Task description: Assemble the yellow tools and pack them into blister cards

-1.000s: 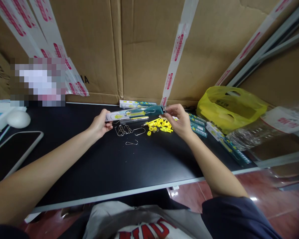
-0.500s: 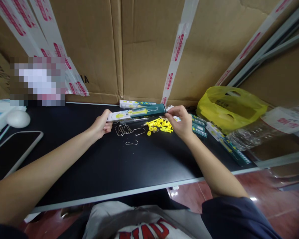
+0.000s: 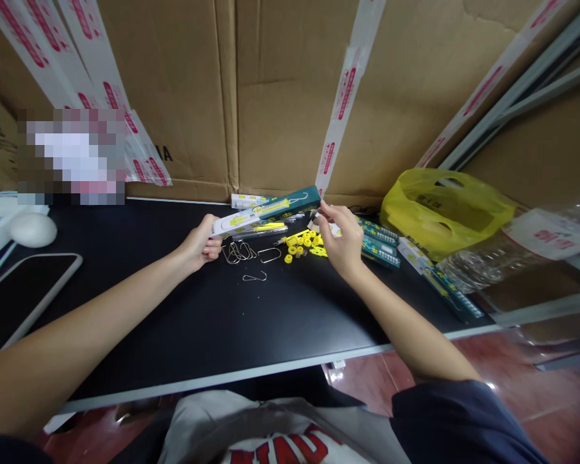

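A slim carton (image 3: 265, 209), white at one end and dark green at the other, is held tilted above the table with its green end raised. Printed on it are a yellow tool and a hook. Its white end is gripped in my left hand (image 3: 203, 245), fingers curled around it. At the green end, my right hand (image 3: 344, 243) reaches its index fingertip to the corner, thumb spread apart below. Bent wire hooks (image 3: 241, 251) lie beneath the carton, with a single wire hook (image 3: 255, 276) nearer me. Small yellow plastic parts (image 3: 297, 243) are piled beside my right hand.
Similar cartons (image 3: 384, 248) lie right of my hand, and another carton (image 3: 439, 280) sits by a yellow plastic bag (image 3: 444, 206) and a clear bottle (image 3: 493, 258). A phone (image 3: 26, 299) rests at left on the black table (image 3: 232, 335). Large cardboard boxes (image 3: 280, 96) stand behind.
The carton's green end has tilted up, and the white end has shifted slightly right. My right hand has moved a little left, its thumb now away from the carton's end.
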Demonstrator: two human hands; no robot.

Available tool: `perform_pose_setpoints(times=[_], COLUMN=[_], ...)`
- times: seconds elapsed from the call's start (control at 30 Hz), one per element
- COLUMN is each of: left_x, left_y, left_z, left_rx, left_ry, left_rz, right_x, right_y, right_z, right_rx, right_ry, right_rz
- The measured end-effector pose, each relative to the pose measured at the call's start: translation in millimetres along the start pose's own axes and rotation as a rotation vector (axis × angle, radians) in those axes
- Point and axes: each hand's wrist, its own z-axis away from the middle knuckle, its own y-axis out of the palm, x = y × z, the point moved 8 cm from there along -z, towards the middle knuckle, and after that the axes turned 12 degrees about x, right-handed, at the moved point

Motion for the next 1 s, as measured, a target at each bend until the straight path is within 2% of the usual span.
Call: perform_pose_setpoints(times=[0.1, 0.17, 0.3, 0.47, 0.6, 0.7, 0.87, 1.0], left_x=[-1.0, -5.7, -23.8, -43.7, -46.8, -45.8, -37.7, -37.1], left_y=[-3.1, -7.6, -10.5, -0.6, 6.6, 6.5, 2.1, 8.3], left_z=[0.2, 1.6, 8.6, 25.6, 31.6, 28.9, 18.1, 16.1], left_rx=[-0.036, -0.095, -0.179, -0.202, -0.177, -0.166, -0.154, -0.077], left_ry=[0.032, 0.101, 0.341, 0.613, 0.672, 0.699, 0.665, 0.692], left_rz=[0.007, -0.009, -0.121, -0.363, -0.49, -0.477, -0.359, -0.381], right_x=[-3.0, -9.4, -27.4, -55.1, -72.3, -77.2, -76.5, -76.3], right_y=[6.3, 11.9, 22.8, 31.4, 35.5, 36.8, 32.7, 30.6], right_z=[0.4, 1.0, 1.6, 2.4, 3.2, 2.9, 2.6, 0.1], right_rx=[0.012, 0.032, 0.079, 0.097, 0.088, 0.069, 0.02, 0.036], right_ry=[0.056, 0.119, 0.231, 0.353, 0.427, 0.449, 0.435, 0.372], right_rz=[-0.114, -0.195, -0.279, -0.372, -0.439, -0.492, -0.512, -0.469])
